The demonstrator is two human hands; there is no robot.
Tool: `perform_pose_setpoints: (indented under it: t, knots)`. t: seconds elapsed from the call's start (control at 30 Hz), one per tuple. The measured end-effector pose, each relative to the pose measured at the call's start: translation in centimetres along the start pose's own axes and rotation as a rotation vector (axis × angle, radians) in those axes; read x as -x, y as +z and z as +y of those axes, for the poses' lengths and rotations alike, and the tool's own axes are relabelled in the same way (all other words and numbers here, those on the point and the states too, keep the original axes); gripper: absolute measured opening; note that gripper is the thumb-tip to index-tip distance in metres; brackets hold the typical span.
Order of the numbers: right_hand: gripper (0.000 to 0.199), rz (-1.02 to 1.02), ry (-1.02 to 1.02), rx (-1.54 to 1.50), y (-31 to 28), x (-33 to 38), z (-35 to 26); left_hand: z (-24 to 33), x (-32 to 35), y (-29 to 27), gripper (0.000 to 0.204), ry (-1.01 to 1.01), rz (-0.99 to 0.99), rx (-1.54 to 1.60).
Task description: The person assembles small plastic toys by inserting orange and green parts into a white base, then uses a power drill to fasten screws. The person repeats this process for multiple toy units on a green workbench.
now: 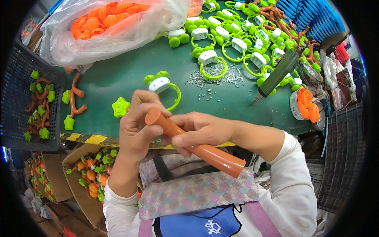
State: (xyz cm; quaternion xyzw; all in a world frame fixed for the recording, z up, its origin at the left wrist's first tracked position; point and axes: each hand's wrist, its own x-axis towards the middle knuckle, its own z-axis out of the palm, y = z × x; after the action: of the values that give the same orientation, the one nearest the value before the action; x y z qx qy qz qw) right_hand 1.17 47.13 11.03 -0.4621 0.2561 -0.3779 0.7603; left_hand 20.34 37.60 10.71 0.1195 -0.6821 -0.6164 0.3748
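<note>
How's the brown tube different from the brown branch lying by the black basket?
The brown tube is straight, but the brown branch forks. The tube is thick; the branch is thinner. The left hand and right hand hold the tube, while the branch lies on the green table. Both are brown.

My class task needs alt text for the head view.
A person's left hand and right hand hold a brown tube at a green table; on it lie green-and-white ring pieces, small metal pieces and a bag of orange parts.
</note>
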Motion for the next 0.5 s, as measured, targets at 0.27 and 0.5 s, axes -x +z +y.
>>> perform_pose_setpoints:
  t: [0.27, 0.5]
  knots:
    - [0.023, 0.776, -0.457, 1.545, -4.6, 1.9, 1.2, -6.1, -0.4, -0.3, 0.051, 0.133, -0.051, -0.993]
    - [0.027, 0.814, -0.257, 1.524, -5.1, 2.9, 3.9, -8.7, 1.7, -1.4, 0.056, 0.038, -0.177, -1.025]
